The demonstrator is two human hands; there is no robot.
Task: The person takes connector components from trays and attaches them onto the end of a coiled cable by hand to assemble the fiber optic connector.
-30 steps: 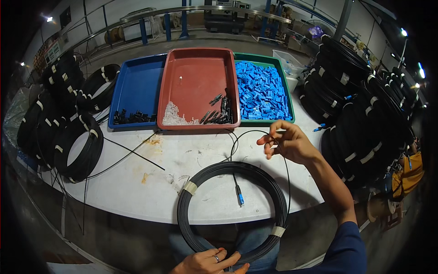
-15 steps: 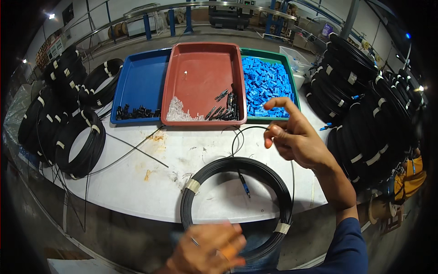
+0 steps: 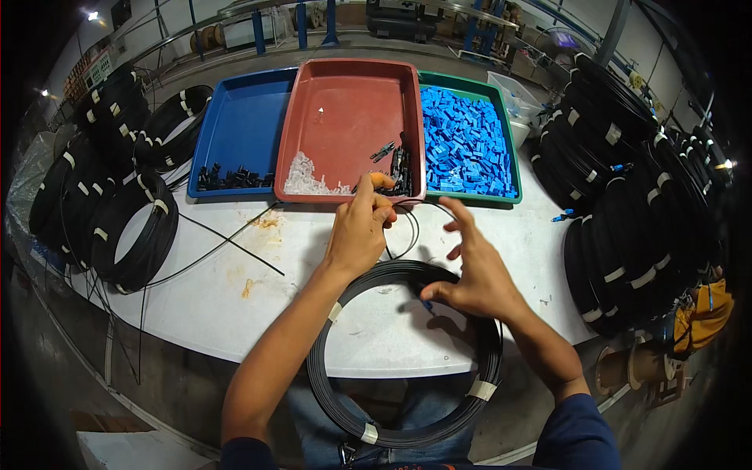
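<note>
A large coil of black cable (image 3: 317, 364), bound with pale tape, hangs over the near edge of the table. My left hand (image 3: 360, 231) is closed in a pinch on the thin loose cable (image 3: 415, 227) just in front of the red tray (image 3: 352, 102). Something orange shows at one of its fingertips. My right hand (image 3: 482, 274) is above the coil's far right side, its thumb and fingers apart, with the cable passing close to its fingertips. A blue connector (image 3: 427, 304) lies inside the coil beside my right thumb, partly hidden.
The red tray holds clear and black small parts. Left of it, a blue tray (image 3: 247, 102) has black pieces; right of it, a green tray (image 3: 513, 160) is full of blue connector parts (image 3: 466, 141). Stacked black coils stand at left (image 3: 137, 235) and right (image 3: 619, 258).
My left hand has risen from the near edge to the red tray's front and pinched the cable. My right hand has moved down and left, and no longer holds it.
</note>
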